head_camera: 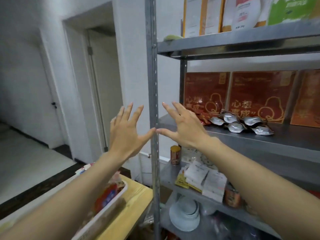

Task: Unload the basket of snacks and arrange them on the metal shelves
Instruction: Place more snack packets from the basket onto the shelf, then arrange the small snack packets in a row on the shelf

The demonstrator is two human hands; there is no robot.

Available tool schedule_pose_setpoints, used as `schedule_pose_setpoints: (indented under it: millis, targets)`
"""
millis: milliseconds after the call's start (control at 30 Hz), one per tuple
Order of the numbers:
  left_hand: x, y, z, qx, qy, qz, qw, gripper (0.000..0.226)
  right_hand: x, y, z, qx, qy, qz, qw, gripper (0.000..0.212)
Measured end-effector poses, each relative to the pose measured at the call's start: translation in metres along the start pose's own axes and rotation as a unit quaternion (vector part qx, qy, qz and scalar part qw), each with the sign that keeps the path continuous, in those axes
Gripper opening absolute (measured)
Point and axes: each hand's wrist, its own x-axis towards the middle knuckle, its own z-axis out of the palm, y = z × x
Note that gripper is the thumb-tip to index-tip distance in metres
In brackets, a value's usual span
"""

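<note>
At the lower left of the frame the basket [119,194] sits on a wooden table [136,193], partly hidden by the left forearm. It holds red snacks [105,196]. The table's right edge lies just beside the shelf post [153,84].

Right of the post, low in the frame, one shelf holds stacked bowls [185,213]. The shelf above it holds white sachets [206,179] and a can [175,155].

At mid-frame the left hand [126,134] and right hand [183,129] are raised with fingers spread wide, holding nothing. Their thumb tips almost meet in front of the post.

Beyond the right hand, the middle shelf [259,141] has bare room along its front edge. Silver packets [242,123] lie behind that, and red boxes [259,96] stand at the back. The top shelf carries bags [242,11]. A doorway [102,84] stands at the left.
</note>
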Motion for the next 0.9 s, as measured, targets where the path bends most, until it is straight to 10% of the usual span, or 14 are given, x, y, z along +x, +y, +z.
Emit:
schedule_pose_setpoints:
  millis: [433,900]
  targets:
    - [-0.113,-0.173,-0.114,0.109,-0.006,-0.126,0.986,0.087,0.026,-0.200,0.130,0.100,-0.085,-0.106,0.986,0.087]
    - [-0.146,-0.270,-0.061,0.128,-0.022,-0.262,0.956,0.076,0.086,-0.232,0.274,0.173,-0.207,-0.186,0.945,0.083]
